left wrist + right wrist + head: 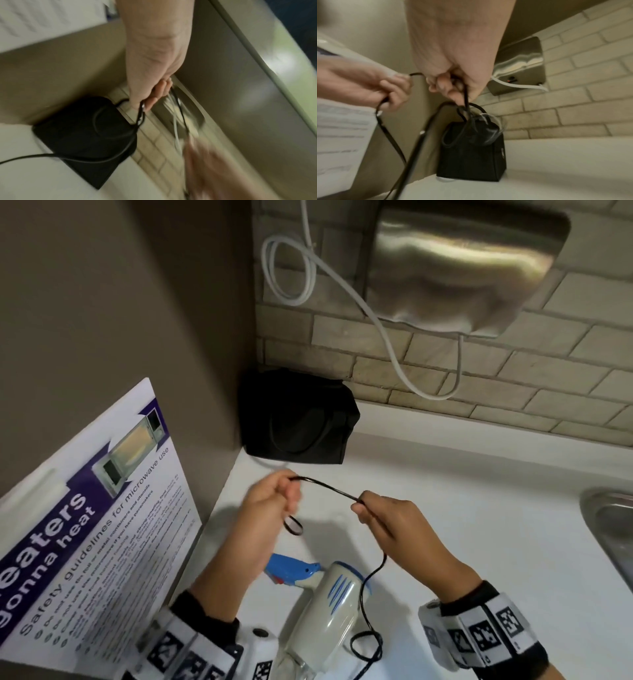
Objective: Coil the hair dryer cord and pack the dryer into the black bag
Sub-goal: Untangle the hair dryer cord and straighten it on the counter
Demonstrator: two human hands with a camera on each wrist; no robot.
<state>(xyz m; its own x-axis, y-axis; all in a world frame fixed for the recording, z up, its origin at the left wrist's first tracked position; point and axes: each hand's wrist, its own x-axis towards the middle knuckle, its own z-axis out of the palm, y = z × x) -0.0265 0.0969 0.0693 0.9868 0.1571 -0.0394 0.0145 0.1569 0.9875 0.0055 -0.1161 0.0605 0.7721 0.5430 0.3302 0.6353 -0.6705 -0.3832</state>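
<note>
A white and blue hair dryer lies on the white counter near my body. Its black cord spans between my two hands above the counter. My left hand grips one end, with a small loop hanging below the fingers. My right hand pinches the cord, which then drops in curls beside the dryer. The black bag stands in the back corner, beyond both hands; it also shows in the left wrist view as bag and in the right wrist view as bag.
A laminated microwave safety poster leans on the wall at left. A steel hand dryer with a white cable hangs on the brick wall. A metal sink edge is at right.
</note>
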